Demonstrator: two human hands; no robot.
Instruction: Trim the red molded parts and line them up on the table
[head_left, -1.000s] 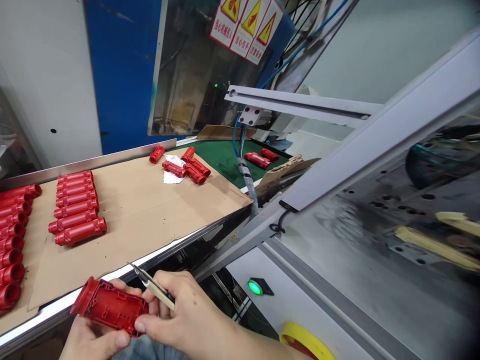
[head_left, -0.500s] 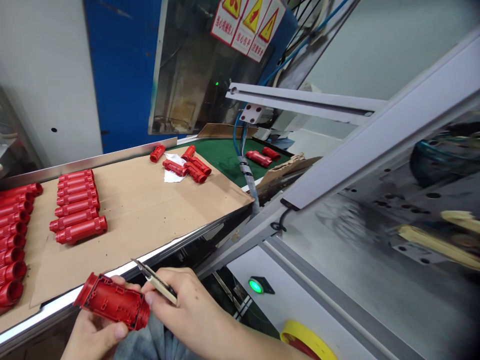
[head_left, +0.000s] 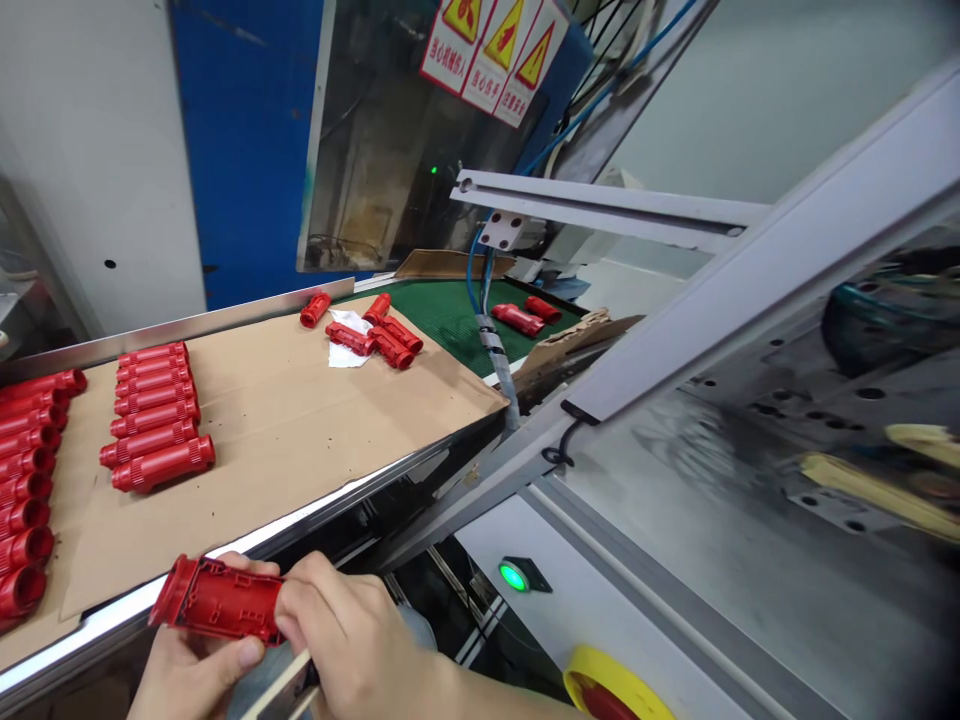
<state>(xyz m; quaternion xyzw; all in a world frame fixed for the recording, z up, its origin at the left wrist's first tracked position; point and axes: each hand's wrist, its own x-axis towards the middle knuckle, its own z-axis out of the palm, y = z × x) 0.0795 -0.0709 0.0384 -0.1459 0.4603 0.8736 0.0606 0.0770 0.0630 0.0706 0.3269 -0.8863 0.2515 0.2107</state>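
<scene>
My left hand point(head_left: 191, 670) holds a red plastic housing half point(head_left: 216, 600) from below, just under the table's metal front edge point(head_left: 90, 622). My right hand point(head_left: 352, 640) grips the housing's right end with its fingertips and also carries a small knife with a cream handle point(head_left: 281, 685), which now points down and left beneath the part. The housing's open ribbed side faces up.
Cardboard point(head_left: 300, 420) covers the table. Rows of red cylindrical parts point(head_left: 154, 415) lie at its left, loose red parts point(head_left: 379, 335) on a white paper at the far end, more on a green belt point(head_left: 517, 317). A machine with a lit green button point(head_left: 514, 575) stands to the right.
The right hand has turned: the knife, which pointed up and left above the housing, now hangs below it. The housing has rolled slightly in my hands.
</scene>
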